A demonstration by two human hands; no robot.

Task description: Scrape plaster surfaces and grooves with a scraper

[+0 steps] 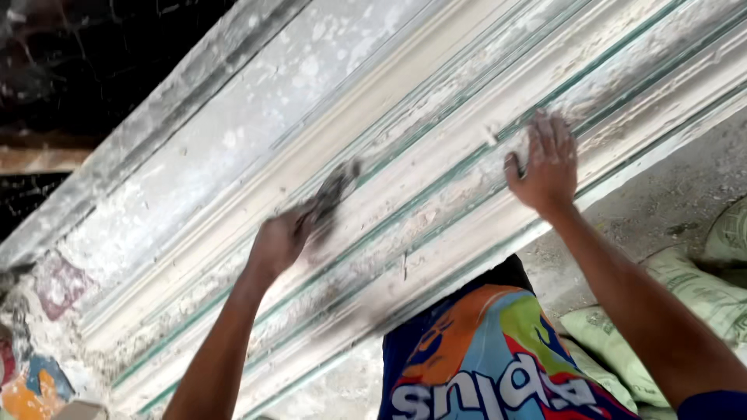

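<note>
A long white plaster moulding [436, 148] with greenish grooves runs diagonally across the view, from lower left to upper right. My left hand [282, 241] is closed on a dark tool [333, 194], blurred by motion, which touches the moulding's ridges near the middle. My right hand [545, 167] lies flat with fingers spread on the moulding further to the right, holding nothing.
A flat dusty board [194, 148] borders the moulding on its upper left side. Bright multicoloured cloth [482, 358] shows at the bottom centre. Pale filled sacks [685, 295] lie on the grey floor [661, 194] at lower right. Dark surfaces fill the upper left corner.
</note>
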